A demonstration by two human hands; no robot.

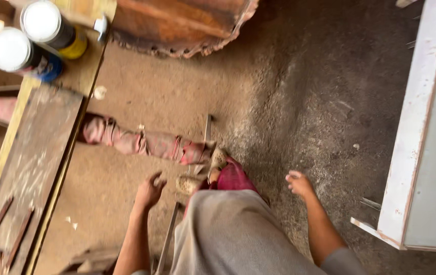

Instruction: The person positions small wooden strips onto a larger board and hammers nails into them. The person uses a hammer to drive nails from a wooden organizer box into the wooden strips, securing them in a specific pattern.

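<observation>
Thin grey metal strip (168, 239), lying on the dirt floor (289, 102) nearest the left hand (149, 192); probably stiff, light, best gripped mid-length. Both hands, left and right hand (299, 184), are seen released, holding nothing.

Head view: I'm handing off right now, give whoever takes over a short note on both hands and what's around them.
Left hand: empty, fingers loosely curled, hanging over the dirt floor near a thin metal bar.
Right hand: empty, hanging free over the floor.
Two white-capped cans stand on the workbench at left; white panel at right; reddish cloth-wrapped pole lies ahead.
Nothing is held or touched; nothing here shows finished work.
</observation>
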